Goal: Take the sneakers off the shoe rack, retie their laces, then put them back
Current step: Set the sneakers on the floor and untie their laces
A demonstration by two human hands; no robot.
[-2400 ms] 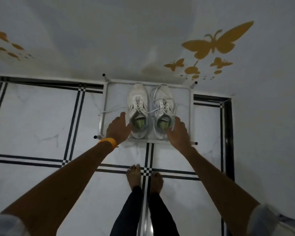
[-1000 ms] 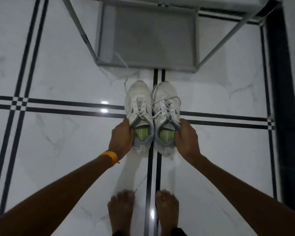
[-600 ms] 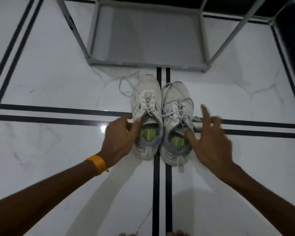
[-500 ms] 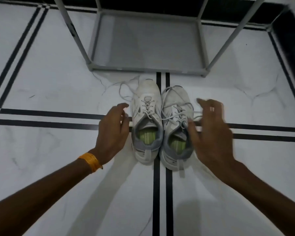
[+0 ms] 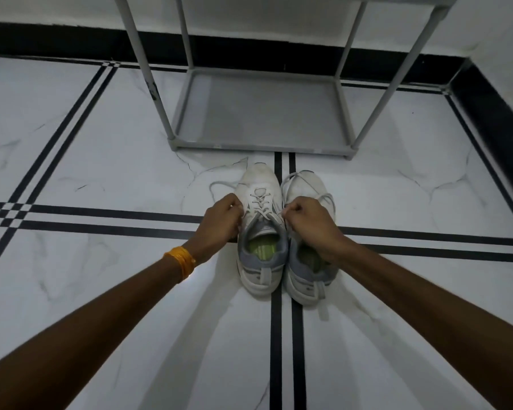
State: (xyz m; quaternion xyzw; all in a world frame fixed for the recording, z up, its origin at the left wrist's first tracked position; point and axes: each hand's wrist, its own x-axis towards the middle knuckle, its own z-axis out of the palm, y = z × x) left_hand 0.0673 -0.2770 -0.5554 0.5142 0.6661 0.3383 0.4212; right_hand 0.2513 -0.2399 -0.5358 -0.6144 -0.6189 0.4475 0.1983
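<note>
Two white sneakers with grey heels and green insoles stand side by side on the floor, toes toward the rack: the left sneaker and the right sneaker. My left hand pinches the left sneaker's lace on its left side. On the other side of that shoe my right hand pinches the lace end, resting partly over the right sneaker. A loose lace loop trails on the floor to the left. The grey shoe rack stands just beyond the toes with nothing on its bottom shelf.
White marble floor with black inlaid stripes runs all around. A black skirting and white wall lie behind the rack, and the wall turns the corner at the right. An orange band circles my left wrist.
Both hands were spread open beside the sneakers half a second ago; they have now closed on the left sneaker's laces. Earlier the pair came off the rack onto the floor. The view has tilted up.
</note>
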